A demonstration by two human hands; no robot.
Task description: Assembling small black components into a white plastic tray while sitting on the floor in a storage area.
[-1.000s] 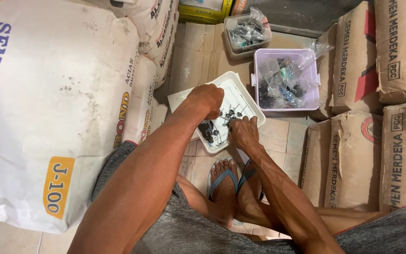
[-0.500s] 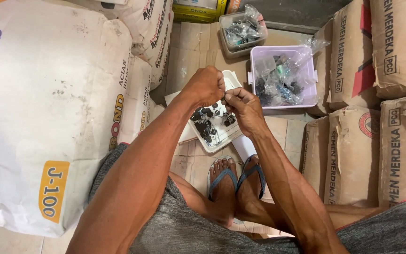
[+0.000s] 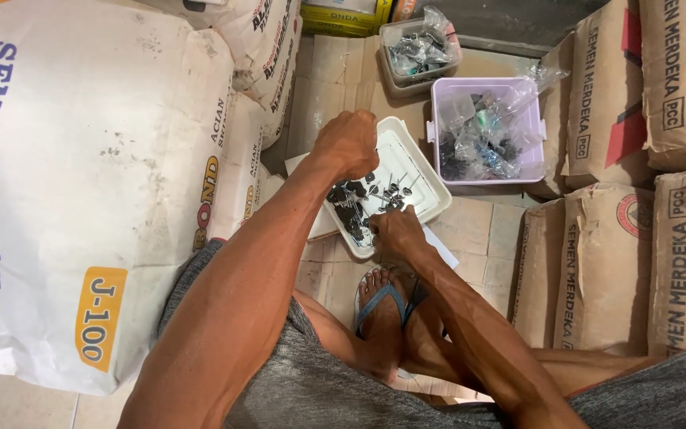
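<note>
White plastic tray [image 3: 426, 171] of dark small parts [image 3: 359, 202] sits on the floor; I see my left hand [image 3: 348, 143] clenched above it, right hand [image 3: 395, 230] pinching parts at its near edge. Lilac bin [image 3: 438, 103] beyond, white sack [image 3: 81, 175] left.

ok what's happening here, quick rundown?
A seated person works over a white tray of small dark metal parts. The left hand is closed above the tray; the right hand rests at its near edge among the parts. A lilac tub of bagged parts sits beyond, cement sacks around.
</note>
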